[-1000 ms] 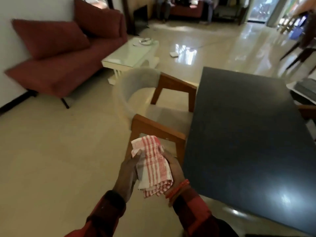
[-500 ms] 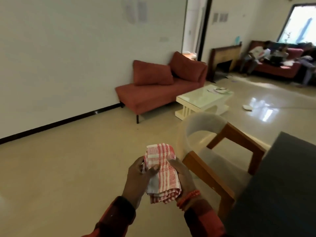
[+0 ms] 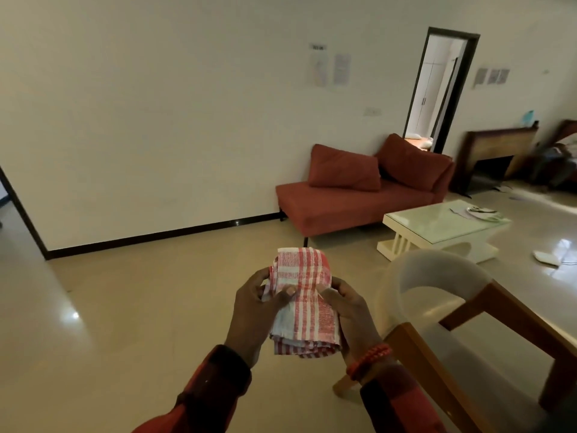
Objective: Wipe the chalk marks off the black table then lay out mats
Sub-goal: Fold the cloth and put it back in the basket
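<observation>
A folded red-and-white checked cloth [image 3: 303, 303] is held in front of me over the floor by both hands. My left hand [image 3: 249, 314] grips its left edge, thumb pressed on top. My right hand [image 3: 351, 314], with a red bead bracelet at the wrist, holds its right edge from beneath. The black table is out of view except perhaps a dark sliver at the bottom right corner. No mats or chalk marks are visible.
A wooden armchair with a pale curved back [image 3: 437, 295] stands just right of my hands. Beyond it are a white glass-topped coffee table [image 3: 437, 226] and a red sofa [image 3: 359, 198] along the wall. Beige floor [image 3: 140, 323] stretches to the left.
The view has swung left and upward, away from the black table, which has left the frame. Both hands still hold the folded cloth in much the same way.
</observation>
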